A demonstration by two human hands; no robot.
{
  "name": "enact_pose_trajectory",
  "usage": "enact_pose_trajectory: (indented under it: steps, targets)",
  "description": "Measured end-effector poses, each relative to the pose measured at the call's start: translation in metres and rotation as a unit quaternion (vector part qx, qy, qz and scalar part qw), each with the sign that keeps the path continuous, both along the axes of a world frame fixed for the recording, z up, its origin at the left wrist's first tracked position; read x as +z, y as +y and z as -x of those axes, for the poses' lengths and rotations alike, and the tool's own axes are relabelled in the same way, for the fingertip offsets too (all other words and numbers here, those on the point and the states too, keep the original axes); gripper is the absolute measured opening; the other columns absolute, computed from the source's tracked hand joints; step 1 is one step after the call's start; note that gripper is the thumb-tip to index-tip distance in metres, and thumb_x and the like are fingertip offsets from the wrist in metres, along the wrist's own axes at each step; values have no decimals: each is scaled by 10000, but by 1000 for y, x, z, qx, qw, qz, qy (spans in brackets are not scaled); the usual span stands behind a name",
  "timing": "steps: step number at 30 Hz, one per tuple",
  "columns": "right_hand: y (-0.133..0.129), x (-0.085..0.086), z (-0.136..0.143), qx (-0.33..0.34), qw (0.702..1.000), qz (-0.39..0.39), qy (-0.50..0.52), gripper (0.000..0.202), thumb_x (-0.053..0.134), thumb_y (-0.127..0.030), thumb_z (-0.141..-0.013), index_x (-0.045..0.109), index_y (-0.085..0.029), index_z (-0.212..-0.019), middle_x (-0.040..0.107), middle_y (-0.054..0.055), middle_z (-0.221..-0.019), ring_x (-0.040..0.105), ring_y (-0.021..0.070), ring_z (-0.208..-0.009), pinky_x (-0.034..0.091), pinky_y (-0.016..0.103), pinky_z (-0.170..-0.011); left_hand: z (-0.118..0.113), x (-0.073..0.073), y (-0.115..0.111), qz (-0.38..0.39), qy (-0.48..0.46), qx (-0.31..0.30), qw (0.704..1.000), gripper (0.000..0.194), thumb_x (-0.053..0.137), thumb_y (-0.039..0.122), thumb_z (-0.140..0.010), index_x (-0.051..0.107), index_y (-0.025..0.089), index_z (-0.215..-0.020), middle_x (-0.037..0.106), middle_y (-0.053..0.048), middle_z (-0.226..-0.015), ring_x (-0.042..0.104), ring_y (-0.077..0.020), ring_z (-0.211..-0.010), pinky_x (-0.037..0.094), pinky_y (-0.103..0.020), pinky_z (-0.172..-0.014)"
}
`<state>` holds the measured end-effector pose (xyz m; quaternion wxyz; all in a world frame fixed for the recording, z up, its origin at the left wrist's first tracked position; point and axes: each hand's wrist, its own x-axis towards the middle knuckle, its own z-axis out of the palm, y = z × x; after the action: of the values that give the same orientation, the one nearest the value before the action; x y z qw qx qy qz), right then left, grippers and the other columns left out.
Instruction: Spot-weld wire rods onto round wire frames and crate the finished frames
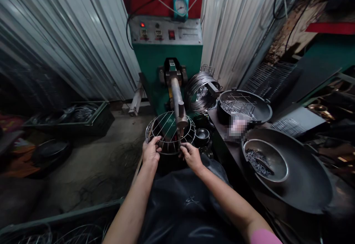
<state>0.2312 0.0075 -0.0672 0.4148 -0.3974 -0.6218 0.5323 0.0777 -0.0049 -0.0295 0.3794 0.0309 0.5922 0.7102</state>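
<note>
In front of me, a round wire basket (pixel 161 148) with parallel wires across it sits under the upper arm (pixel 177 98) of a green spot-welding machine (pixel 169 53). My left hand (pixel 152 151) grips the basket's near left rim, thumb on top. At the near right rim, just below the welder's electrode tip (pixel 181 130), the fingers of my right hand (pixel 192 157) are pinched together. Whatever lies between those fingertips is too small and dark to make out. The electrode tip comes down at the basket's near right side, close to my right fingertips.
A wire coil (pixel 203 91) hangs right of the machine. On the right bench stand a wok (pixel 302 177) holding a steel bowl (pixel 280 159) of small metal pieces, and a pan (pixel 263 111) with wire parts. Crates (pixel 102 120) of wire stand left. A blue clock (pixel 181 6) tops the machine.
</note>
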Motion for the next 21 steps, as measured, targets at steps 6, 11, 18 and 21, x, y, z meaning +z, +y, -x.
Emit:
enact_pose_trajectory:
  steps: [6, 11, 18, 21]
  targets:
    - [1, 6, -5, -1, 999, 32, 14, 194, 481, -336, -791, 567, -181, -870, 613, 1, -680, 559, 99, -465, 381, 172, -358, -9, 3, -3, -13, 43, 5, 999, 362, 689, 245, -438, 518, 184, -751, 485, 70, -602, 371, -41, -439, 255, -170, -376]
    - [2, 6, -4, -7, 999, 39, 21, 190, 481, -347, -790, 561, -183, -846, 589, -9, -657, 539, 90, -458, 379, 172, -376, -9, -2, -3, -30, 40, 17, 999, 405, 699, 222, -437, 489, 192, -781, 444, 84, -588, 356, -38, -442, 234, -163, -377]
    - [4, 3, -1, -16, 999, 15, 26, 213, 465, -378, -801, 556, -187, -829, 562, -18, -648, 502, 84, -457, 390, 191, -433, -10, -2, -2, -24, 51, 28, 998, 445, 705, 242, -446, 466, 202, -821, 470, 75, -647, 395, -42, -465, 252, -168, -392]
    - [5, 4, 1, -23, 999, 0, 25, 209, 460, -374, -804, 556, -188, -812, 552, -19, -635, 489, 88, -460, 403, 203, -465, -11, -2, -2, -28, 52, 25, 998, 442, 699, 243, -451, 462, 205, -822, 472, 76, -656, 377, -34, -455, 241, -170, -391]
